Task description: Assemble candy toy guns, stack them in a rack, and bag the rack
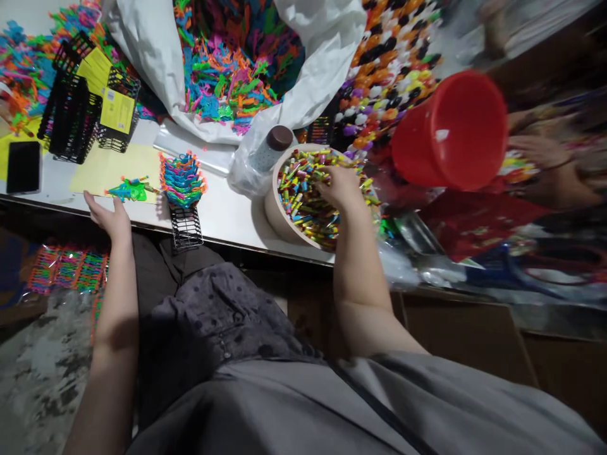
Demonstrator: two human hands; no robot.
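Observation:
My left hand [111, 218] is at the table's front edge with its fingers stretched out and apart. Just beyond its fingertips, a few green and blue plastic toy pieces [133, 189] lie on a yellow sheet [95, 167]. My right hand [344, 188] reaches into a round beige tub [272, 212] full of small multicoloured stick-like pieces [303, 202]. Its fingers curl down among them, and whatever is between the fingertips is hidden. Between my hands, a black wire rack [186, 227] holds stacked colourful plastic pieces [183, 177] and juts over the edge.
A white sack [322, 82] of bright plastic pieces stands behind. Black baskets [71, 120] and a phone [23, 167] lie left. A brown-lidded bottle [275, 148] adjoins the tub. At right are a red bucket [467, 126] and another person's blurred hand [545, 155].

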